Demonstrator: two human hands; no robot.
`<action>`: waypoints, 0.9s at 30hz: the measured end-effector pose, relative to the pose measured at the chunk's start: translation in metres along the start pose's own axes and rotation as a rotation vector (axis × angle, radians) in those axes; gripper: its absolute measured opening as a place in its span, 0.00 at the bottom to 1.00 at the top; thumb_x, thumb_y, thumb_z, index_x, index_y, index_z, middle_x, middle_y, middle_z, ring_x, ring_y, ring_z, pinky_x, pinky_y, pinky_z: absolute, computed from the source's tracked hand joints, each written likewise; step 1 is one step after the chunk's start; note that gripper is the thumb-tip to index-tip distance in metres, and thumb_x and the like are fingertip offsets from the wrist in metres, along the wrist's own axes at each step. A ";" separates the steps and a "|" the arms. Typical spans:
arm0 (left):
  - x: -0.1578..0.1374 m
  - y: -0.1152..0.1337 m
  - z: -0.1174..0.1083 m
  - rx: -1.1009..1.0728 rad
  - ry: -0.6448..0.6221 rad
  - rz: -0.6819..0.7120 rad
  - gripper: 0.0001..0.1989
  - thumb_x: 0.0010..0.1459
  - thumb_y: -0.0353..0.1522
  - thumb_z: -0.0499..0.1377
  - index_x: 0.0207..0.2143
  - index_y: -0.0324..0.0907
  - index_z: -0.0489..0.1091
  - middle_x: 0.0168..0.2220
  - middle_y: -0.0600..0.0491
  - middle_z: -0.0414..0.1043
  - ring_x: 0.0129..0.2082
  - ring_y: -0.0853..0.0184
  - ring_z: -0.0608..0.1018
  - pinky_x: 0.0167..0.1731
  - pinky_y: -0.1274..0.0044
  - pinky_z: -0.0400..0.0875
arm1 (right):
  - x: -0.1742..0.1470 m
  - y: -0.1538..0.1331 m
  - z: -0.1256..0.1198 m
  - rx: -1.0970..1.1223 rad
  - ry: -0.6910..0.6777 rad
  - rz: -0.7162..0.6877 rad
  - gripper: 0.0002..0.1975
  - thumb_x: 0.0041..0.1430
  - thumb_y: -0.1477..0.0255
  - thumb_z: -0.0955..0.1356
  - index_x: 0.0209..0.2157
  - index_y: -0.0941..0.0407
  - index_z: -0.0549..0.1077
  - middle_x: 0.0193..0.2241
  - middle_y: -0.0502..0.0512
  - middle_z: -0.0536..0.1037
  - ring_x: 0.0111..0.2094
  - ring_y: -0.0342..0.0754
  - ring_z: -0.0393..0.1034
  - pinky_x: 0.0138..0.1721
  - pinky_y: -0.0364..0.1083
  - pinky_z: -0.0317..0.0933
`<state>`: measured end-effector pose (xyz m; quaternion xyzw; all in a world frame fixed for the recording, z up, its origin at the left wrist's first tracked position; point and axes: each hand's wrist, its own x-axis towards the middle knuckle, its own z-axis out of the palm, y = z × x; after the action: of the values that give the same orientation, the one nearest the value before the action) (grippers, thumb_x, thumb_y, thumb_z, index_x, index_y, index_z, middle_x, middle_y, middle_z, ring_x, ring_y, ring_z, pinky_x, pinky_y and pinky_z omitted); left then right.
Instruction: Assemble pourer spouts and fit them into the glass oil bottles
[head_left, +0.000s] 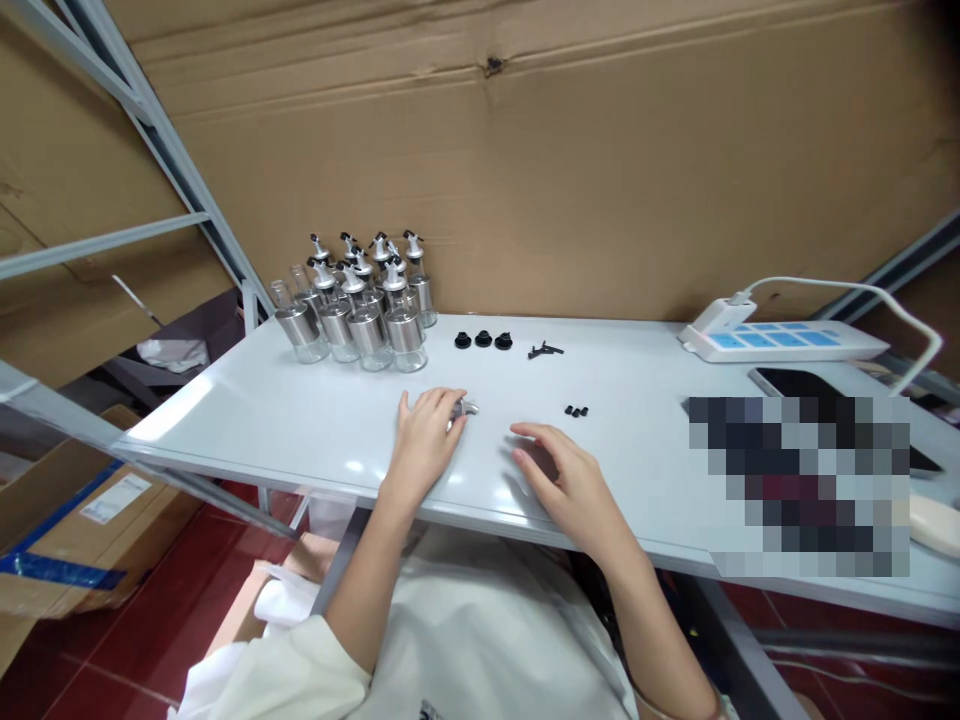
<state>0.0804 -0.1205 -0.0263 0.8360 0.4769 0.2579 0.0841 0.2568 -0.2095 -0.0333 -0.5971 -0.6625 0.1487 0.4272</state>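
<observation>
My left hand point(429, 432) rests low over the table with its fingers closed round a small silver pourer spout point(469, 408), whose end pokes out past the fingertips. To its right, my right hand point(562, 478) hovers empty, thumb and fingers apart. Beyond them lie three round black stoppers point(484, 340) in a row and several thin black tubes point(546, 349) in a loose pile. A few tiny black caps point(577, 411) sit just past my right fingertips. Glass bottles with steel sleeves point(367, 330) stand grouped at the back left, most topped with silver pourers.
Two bottles without pourers point(300, 325) are at the group's left side. A white power strip point(787, 342) with a plugged-in charger lies at the back right, near a phone point(799, 382) and a pixelated patch. Cardboard point(562, 180) backs the white table point(247, 420).
</observation>
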 end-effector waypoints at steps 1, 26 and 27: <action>-0.001 0.000 0.000 -0.012 0.037 0.008 0.15 0.63 0.29 0.54 0.52 0.44 0.67 0.52 0.46 0.73 0.55 0.59 0.72 0.63 0.50 0.50 | 0.000 0.000 0.000 0.000 0.000 0.000 0.11 0.63 0.67 0.63 0.44 0.54 0.72 0.44 0.58 0.79 0.44 0.52 0.75 0.43 0.50 0.69; -0.027 0.039 0.017 -0.678 0.146 0.251 0.08 0.57 0.27 0.61 0.38 0.43 0.64 0.43 0.49 0.67 0.46 0.64 0.74 0.47 0.70 0.73 | -0.006 -0.005 -0.004 0.128 0.252 -0.232 0.05 0.60 0.73 0.68 0.36 0.52 0.77 0.34 0.55 0.82 0.35 0.49 0.77 0.38 0.48 0.72; -0.027 0.039 0.016 -0.725 0.109 0.238 0.09 0.56 0.28 0.62 0.39 0.43 0.65 0.44 0.48 0.66 0.47 0.64 0.74 0.48 0.70 0.74 | -0.006 -0.005 -0.004 0.125 0.261 -0.226 0.06 0.61 0.73 0.67 0.37 0.52 0.77 0.34 0.55 0.82 0.35 0.49 0.77 0.38 0.48 0.72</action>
<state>0.1071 -0.1622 -0.0339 0.7865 0.2582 0.4620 0.3182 0.2557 -0.2172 -0.0297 -0.5051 -0.6538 0.0618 0.5600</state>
